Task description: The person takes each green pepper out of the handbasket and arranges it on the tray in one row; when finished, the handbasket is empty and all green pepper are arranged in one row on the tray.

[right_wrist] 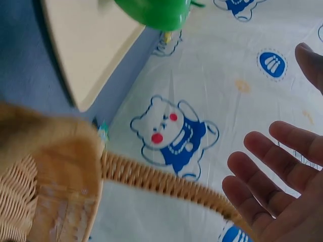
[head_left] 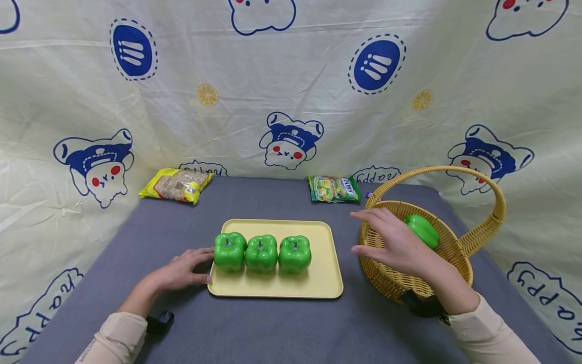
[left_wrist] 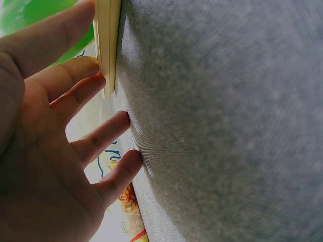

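Observation:
Three green bell peppers (head_left: 261, 254) stand in a row on a pale yellow tray (head_left: 320, 273), toward its left side. My left hand (head_left: 185, 269) touches the tray's left edge with thumb and fingertips, its fingers fairly straight; the left wrist view shows fingertips at the tray rim (left_wrist: 105, 50). Over the wicker basket (head_left: 379, 275) on the right hovers my right hand (head_left: 400, 240), fingers spread toward the tray and nothing in them. Another green bell pepper (head_left: 423, 231) lies inside the basket, partly hidden behind that hand.
A yellow bag of dry food (head_left: 176, 185) lies at the table's back left. A green snack packet (head_left: 334, 189) is at the back middle. The basket's tall handle (head_left: 495, 212) arches above its rim. A printed curtain (head_left: 291, 91) hangs behind the grey table (head_left: 273, 328).

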A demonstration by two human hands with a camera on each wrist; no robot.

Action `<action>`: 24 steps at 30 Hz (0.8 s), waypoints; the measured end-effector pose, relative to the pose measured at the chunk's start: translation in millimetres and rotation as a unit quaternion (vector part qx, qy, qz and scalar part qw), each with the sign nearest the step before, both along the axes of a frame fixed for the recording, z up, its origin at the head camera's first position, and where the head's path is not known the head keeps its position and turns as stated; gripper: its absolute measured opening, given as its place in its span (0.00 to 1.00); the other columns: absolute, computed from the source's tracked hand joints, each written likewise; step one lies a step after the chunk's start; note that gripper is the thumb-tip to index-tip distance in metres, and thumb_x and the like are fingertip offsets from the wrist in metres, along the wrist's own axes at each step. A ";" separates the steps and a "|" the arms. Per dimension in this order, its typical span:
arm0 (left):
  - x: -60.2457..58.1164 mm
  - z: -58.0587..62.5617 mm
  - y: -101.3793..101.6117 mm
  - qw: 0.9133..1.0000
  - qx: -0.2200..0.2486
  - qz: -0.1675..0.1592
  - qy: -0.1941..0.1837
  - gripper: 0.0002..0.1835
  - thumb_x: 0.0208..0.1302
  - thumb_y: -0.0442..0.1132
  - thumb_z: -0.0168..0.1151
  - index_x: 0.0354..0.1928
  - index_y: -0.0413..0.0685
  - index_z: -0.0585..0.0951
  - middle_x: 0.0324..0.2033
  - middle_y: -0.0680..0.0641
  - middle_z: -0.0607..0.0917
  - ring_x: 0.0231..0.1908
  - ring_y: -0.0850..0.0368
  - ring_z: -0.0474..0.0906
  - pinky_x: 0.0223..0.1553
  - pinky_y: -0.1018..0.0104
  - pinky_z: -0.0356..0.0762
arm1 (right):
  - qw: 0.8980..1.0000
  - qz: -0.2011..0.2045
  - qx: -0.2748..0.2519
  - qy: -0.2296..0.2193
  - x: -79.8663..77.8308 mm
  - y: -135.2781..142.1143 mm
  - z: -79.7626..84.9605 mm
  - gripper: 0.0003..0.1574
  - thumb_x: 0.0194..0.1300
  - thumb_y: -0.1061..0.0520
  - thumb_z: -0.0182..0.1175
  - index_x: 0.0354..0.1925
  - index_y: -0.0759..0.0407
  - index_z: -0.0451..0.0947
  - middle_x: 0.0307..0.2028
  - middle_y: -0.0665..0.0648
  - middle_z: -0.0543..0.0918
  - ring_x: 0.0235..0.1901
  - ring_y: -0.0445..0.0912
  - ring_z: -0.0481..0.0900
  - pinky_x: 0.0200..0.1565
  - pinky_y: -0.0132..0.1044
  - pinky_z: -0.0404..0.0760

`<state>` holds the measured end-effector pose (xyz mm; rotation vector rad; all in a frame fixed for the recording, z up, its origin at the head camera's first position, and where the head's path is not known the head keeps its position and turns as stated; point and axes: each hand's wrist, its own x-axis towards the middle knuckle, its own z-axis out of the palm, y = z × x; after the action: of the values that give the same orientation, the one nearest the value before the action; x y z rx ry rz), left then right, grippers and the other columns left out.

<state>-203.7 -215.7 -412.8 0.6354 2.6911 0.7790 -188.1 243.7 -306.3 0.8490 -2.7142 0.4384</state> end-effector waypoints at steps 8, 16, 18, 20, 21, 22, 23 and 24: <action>-0.6 0.3 -0.4 1.000 -0.001 -0.002 0.003 0.35 0.59 0.48 0.64 0.65 0.39 0.68 0.67 0.37 0.65 0.65 0.31 0.58 0.55 0.28 0.54 | 0.999 -0.024 -0.006 0.022 -1.6 29.7 6.5 0.38 0.56 0.44 0.67 0.60 0.58 0.70 0.56 0.60 0.75 0.57 0.55 0.71 0.52 0.57 0.72; -1.4 -0.1 -0.9 1.000 -0.002 -0.001 0.003 0.35 0.59 0.48 0.64 0.65 0.39 0.68 0.67 0.37 0.65 0.65 0.30 0.57 0.56 0.27 0.53 | 0.996 -0.088 -0.013 -0.001 -10.8 53.4 8.3 0.37 0.57 0.42 0.65 0.61 0.55 0.70 0.55 0.60 0.76 0.56 0.55 0.70 0.51 0.59 0.71; -0.9 0.5 -0.5 1.000 -0.003 0.000 0.000 0.35 0.59 0.48 0.64 0.65 0.39 0.68 0.68 0.37 0.65 0.65 0.31 0.57 0.56 0.27 0.53 | 0.996 -0.088 -0.016 0.000 -15.7 59.5 7.4 0.37 0.58 0.43 0.65 0.61 0.57 0.70 0.55 0.61 0.76 0.56 0.56 0.69 0.52 0.60 0.69; -0.4 1.4 -0.2 1.000 -0.005 0.000 -0.002 0.35 0.59 0.49 0.65 0.65 0.39 0.68 0.68 0.37 0.65 0.65 0.31 0.58 0.55 0.27 0.53 | 0.995 -0.093 -0.019 -0.001 -20.4 65.2 5.9 0.37 0.59 0.43 0.65 0.60 0.58 0.70 0.55 0.62 0.75 0.56 0.57 0.69 0.53 0.60 0.68; -0.1 1.7 -0.1 1.000 -0.005 -0.001 -0.003 0.36 0.59 0.49 0.65 0.65 0.40 0.68 0.68 0.38 0.65 0.65 0.31 0.58 0.55 0.27 0.54 | 0.995 -0.094 -0.019 -0.002 -22.8 68.2 5.0 0.37 0.59 0.43 0.64 0.60 0.59 0.70 0.55 0.63 0.75 0.56 0.58 0.69 0.53 0.60 0.68; 0.0 1.8 -0.2 1.000 -0.003 0.000 -0.005 0.36 0.59 0.49 0.65 0.66 0.40 0.68 0.68 0.38 0.65 0.65 0.31 0.57 0.55 0.27 0.53 | 0.995 -0.096 -0.018 -0.002 -25.4 71.3 4.0 0.37 0.59 0.43 0.64 0.60 0.60 0.70 0.55 0.64 0.75 0.56 0.59 0.69 0.53 0.60 0.68; 0.0 1.8 -0.5 1.000 -0.001 0.000 -0.006 0.36 0.59 0.50 0.65 0.66 0.40 0.68 0.68 0.38 0.65 0.65 0.31 0.58 0.55 0.27 0.53 | 0.995 -0.097 -0.018 -0.004 -27.8 74.2 3.0 0.37 0.60 0.43 0.64 0.60 0.61 0.70 0.55 0.64 0.75 0.56 0.59 0.69 0.53 0.61 0.67; 0.0 1.7 -0.9 1.000 0.002 0.000 -0.007 0.36 0.58 0.50 0.65 0.66 0.41 0.68 0.68 0.38 0.65 0.65 0.31 0.57 0.55 0.26 0.53 | 0.995 -0.101 -0.020 -0.005 -30.3 77.1 2.0 0.37 0.60 0.43 0.64 0.60 0.61 0.70 0.55 0.65 0.75 0.56 0.60 0.69 0.53 0.61 0.67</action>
<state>-203.8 -216.7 -411.1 0.6274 2.6779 0.7851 -218.4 320.8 -304.3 0.5551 -2.7550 0.4516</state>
